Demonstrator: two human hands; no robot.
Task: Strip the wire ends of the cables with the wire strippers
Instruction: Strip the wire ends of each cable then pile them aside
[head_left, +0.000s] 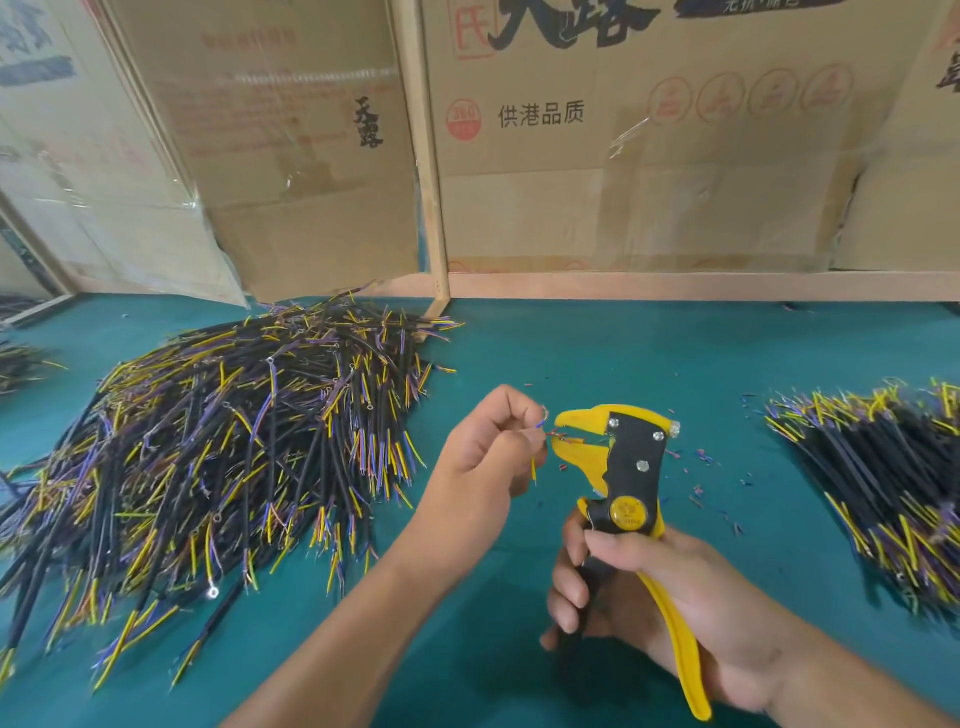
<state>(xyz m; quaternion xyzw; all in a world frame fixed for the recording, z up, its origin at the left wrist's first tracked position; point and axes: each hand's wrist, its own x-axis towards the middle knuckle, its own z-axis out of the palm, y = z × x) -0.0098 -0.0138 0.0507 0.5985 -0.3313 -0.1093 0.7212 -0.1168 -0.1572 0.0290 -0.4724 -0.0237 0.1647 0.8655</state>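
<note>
Cardboard box marked "供港品质"

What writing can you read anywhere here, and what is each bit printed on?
"供港品质": black print on the middle cardboard box.
"360": inside a red round stamp beside it; the smaller characters are blurred.
Large black brush characters at that box's top edge: cut off, not fully readable.
Black vertical brush characters on the left cardboard box: too blurred to read surely.
Faded red text lines there: unreadable.
Yellow badge on the wire strippers: too small.
</note>
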